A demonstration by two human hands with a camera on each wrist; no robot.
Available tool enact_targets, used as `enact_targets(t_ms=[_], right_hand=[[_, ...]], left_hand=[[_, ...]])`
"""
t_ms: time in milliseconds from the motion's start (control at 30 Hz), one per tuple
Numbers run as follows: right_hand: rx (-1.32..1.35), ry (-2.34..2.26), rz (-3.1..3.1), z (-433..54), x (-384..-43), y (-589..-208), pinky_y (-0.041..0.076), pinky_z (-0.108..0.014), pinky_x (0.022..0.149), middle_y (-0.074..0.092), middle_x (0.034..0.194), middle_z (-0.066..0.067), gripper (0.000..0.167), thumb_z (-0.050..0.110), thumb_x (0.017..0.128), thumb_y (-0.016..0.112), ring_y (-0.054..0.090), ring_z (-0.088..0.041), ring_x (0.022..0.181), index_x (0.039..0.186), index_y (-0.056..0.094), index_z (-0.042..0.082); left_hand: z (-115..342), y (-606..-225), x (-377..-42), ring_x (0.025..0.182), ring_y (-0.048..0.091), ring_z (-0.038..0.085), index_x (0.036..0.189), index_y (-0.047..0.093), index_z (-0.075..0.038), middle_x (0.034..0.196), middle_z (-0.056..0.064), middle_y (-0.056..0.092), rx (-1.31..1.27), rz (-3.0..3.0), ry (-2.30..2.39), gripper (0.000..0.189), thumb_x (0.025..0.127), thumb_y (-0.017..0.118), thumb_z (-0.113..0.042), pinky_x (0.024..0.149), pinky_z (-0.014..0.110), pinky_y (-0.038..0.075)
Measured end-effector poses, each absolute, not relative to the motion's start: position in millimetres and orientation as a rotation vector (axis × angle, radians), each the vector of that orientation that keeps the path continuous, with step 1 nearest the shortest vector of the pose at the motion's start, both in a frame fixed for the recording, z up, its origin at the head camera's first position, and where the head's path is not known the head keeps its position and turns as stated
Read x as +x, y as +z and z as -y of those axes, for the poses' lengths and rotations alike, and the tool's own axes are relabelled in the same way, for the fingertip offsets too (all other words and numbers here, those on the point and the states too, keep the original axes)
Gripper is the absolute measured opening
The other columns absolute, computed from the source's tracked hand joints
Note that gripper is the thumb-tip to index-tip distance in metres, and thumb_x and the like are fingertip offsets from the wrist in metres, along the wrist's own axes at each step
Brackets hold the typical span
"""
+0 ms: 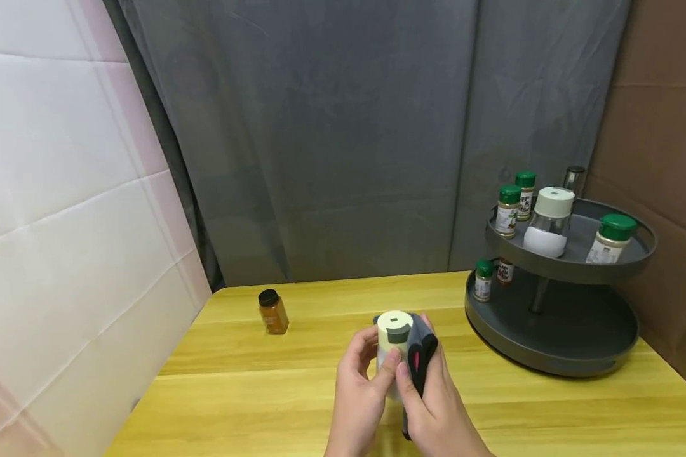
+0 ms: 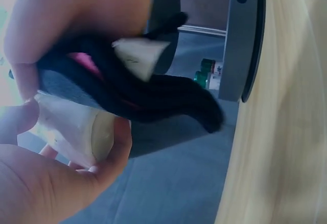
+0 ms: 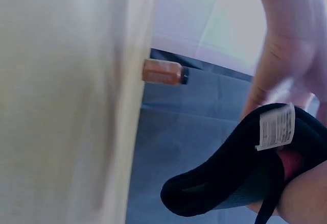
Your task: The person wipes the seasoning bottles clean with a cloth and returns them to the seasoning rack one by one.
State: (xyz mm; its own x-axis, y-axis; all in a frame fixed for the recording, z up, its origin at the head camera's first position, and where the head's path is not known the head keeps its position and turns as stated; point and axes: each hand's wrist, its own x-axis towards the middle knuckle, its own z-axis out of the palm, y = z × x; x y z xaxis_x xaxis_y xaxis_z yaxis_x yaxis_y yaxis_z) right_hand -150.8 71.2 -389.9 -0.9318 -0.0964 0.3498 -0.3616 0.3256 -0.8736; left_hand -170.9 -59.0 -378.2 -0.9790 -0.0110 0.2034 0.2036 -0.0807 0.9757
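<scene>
In the head view my left hand (image 1: pixel 359 390) holds a seasoning shaker (image 1: pixel 384 325) with a pale cream lid around its side, upright above the table. My right hand (image 1: pixel 437 403) grips a folded dark grey cloth (image 1: pixel 422 343) with black edging, pressed against the shaker's right side. The left wrist view shows my left fingers curled around the white-looking shaker (image 2: pixel 71 124), with the cloth (image 2: pixel 158 99) right beside it. A white tag with printed lines (image 3: pixel 277 127) hangs from the cloth (image 3: pixel 214 183) in the right wrist view.
A black-capped bottle of orange-brown spice (image 1: pixel 274 318) stands at the table's back left. On the right, a dark two-tier turntable rack (image 1: pixel 549 363) carries several green-capped spice jars (image 1: pixel 507 206) and another pale-lidded shaker (image 1: pixel 551 219). A grey curtain (image 1: pixel 331 158) hangs behind the table.
</scene>
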Motion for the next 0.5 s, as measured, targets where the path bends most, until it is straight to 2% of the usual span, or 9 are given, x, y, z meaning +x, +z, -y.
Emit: enact_targets(t_ms=[100, 333, 500], right_hand=[[0.432, 1.606, 2.367, -71.4, -149.9, -392.2, 0.033, -0.068, 0.121, 0.018, 0.177, -0.017, 0.075, 0.037, 0.115, 0.045, 0.029, -0.040, 0.161, 0.171, 0.001, 0.011], [0.475, 1.721, 2.299, -80.4, -154.9, -376.4, 0.024, -0.074, 0.124, 0.017, 0.178, -0.013, 0.076, 0.036, 0.114, 0.047, 0.026, -0.039, 0.162, 0.172, 0.001, 0.020], [0.456, 1.631, 2.310, -76.6, -152.5, -380.2, 0.031, -0.069, 0.122, 0.021, 0.176, -0.013, 0.076, 0.036, 0.114, 0.048, 0.033, -0.037, 0.159, 0.172, 0.000, 0.019]], left_hand=[[58.7, -376.9, -172.5, 0.124, 0.060, 0.025, 0.134, 0.065, -0.009, 0.133, 0.012, 0.067, -0.237, 2.007, -2.181, 0.040, 0.099, 0.077, -0.024, 0.105, 0.039, 0.048], [55.3, -379.2, -172.2, 0.122, 0.060, 0.023, 0.133, 0.064, -0.008, 0.132, 0.012, 0.068, -0.304, 2.080, -2.162, 0.039, 0.098, 0.077, -0.020, 0.107, 0.043, 0.044], [53.8, -378.7, -171.8, 0.124, 0.059, 0.023, 0.134, 0.065, -0.009, 0.132, 0.011, 0.068, -0.255, 2.054, -2.176, 0.041, 0.098, 0.078, -0.023, 0.108, 0.042, 0.044]])
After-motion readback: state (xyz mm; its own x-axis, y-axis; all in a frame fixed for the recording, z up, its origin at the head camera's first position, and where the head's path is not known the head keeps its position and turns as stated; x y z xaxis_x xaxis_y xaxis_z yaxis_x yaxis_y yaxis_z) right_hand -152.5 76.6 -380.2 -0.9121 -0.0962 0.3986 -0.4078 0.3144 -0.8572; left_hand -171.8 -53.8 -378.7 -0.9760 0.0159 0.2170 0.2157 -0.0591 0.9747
